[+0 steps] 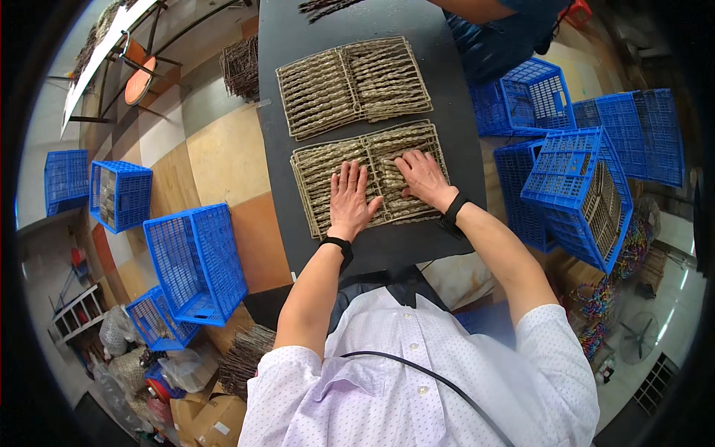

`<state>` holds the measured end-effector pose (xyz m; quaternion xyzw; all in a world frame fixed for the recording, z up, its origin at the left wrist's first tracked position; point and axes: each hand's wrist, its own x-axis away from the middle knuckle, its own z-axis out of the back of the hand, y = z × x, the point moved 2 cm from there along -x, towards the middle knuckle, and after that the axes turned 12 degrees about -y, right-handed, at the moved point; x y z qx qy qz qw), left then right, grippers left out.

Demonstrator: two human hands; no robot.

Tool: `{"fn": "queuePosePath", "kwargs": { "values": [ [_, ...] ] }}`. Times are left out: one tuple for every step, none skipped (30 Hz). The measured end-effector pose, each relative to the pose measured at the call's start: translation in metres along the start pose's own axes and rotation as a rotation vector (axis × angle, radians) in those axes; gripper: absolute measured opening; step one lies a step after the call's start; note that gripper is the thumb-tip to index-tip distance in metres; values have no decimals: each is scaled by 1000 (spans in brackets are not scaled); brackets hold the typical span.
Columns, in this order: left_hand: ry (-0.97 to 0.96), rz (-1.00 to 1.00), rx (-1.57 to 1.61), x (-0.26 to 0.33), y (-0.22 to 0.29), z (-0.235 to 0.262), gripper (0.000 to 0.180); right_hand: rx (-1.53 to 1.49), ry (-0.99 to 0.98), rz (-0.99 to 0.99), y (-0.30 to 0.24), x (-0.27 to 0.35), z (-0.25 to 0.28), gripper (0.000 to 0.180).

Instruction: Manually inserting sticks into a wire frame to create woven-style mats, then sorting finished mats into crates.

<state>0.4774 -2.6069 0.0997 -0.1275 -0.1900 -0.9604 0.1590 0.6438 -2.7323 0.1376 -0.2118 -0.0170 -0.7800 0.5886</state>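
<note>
A flat rectangular panel [328, 182] of twisted brown strands in a wire frame lies on the dark table in front of me, seemingly on top of others. My left hand [350, 201] rests on its left half, palm down, with straight fingers and the thumb out to the side. On the right half, my right hand [426, 181] touches the strands with bent fingertips, its thumb apart from them. Just beyond lies a similar panel [316, 89], untouched, with a wire bar down its middle. Both my wrists wear black bands.
The dark table [287, 18] carries a bundle of dark twigs [328, 7] at its far end. Another person's arm [480, 9] reaches in at the far right. Blue plastic crates stand left [195, 261] and right [570, 190]. An orange stool [139, 80] is far left.
</note>
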Motion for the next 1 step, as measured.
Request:
{"fn": "queuePosePath", "kwargs": {
  "values": [
    [-6, -3, -23, 1, -1, -2, 86, 20, -18, -17, -2, 1, -3, 75]
  ]
}}
